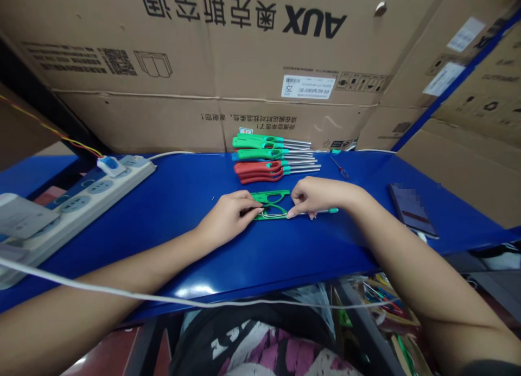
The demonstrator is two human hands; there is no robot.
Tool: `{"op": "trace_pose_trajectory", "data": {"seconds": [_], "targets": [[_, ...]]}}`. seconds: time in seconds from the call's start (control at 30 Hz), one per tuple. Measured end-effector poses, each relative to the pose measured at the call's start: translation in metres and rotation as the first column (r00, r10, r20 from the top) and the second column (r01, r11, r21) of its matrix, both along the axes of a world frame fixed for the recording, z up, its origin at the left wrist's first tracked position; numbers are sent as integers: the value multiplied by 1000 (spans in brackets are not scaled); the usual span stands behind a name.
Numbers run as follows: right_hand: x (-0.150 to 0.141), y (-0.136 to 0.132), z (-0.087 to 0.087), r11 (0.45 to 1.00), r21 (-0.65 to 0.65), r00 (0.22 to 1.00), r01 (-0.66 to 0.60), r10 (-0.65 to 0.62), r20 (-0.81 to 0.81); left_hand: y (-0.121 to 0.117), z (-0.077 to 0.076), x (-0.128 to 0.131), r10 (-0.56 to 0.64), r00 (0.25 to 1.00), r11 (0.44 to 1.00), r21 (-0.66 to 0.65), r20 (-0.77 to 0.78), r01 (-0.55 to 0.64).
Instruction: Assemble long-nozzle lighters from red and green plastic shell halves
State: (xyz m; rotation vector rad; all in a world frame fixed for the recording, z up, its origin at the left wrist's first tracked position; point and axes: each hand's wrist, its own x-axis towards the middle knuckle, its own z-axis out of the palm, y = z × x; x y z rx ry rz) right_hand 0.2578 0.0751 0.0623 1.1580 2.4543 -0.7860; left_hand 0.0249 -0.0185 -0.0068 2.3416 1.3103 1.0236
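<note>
On my side of the lighter pile (260,171) lies a green casing (280,217). My left hand (230,218) pinches its handle end; my right hand (315,195) grasps it beside the metal tube (324,211). A second green casing (259,197) lies nearer the pile.

1. One head-worn view, peering forward and down across the blue table (244,262).
2. It's close: left hand (228,217) and right hand (313,195) mid-frame, the wearer's shirt (260,341) below.
3. Straight ahead, printed cardboard (228,75) fills the top.
</note>
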Motion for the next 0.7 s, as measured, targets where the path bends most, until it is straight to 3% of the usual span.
{"op": "trace_pose_trajectory", "data": {"seconds": [0.23, 0.4, 0.57, 0.7], "targets": [[-11, 2, -1, 997, -34, 991, 72, -67, 117, 1, 4, -1, -39, 999, 999, -16, -36, 38], [-7, 0, -3, 993, -19, 990, 115, -113, 83, -5, 10, -3, -62, 969, 997, 22, -240, 69], [1, 0, -8, 988, -66, 990, 138, -138, -4, -15, 24, -3, -12, 821, 993, 88, -571, 76], [6, 0, -10, 995, -70, 986, 71, -81, -147, -22, 30, -6, -7, 717, 990, 97, -697, 104]]}}
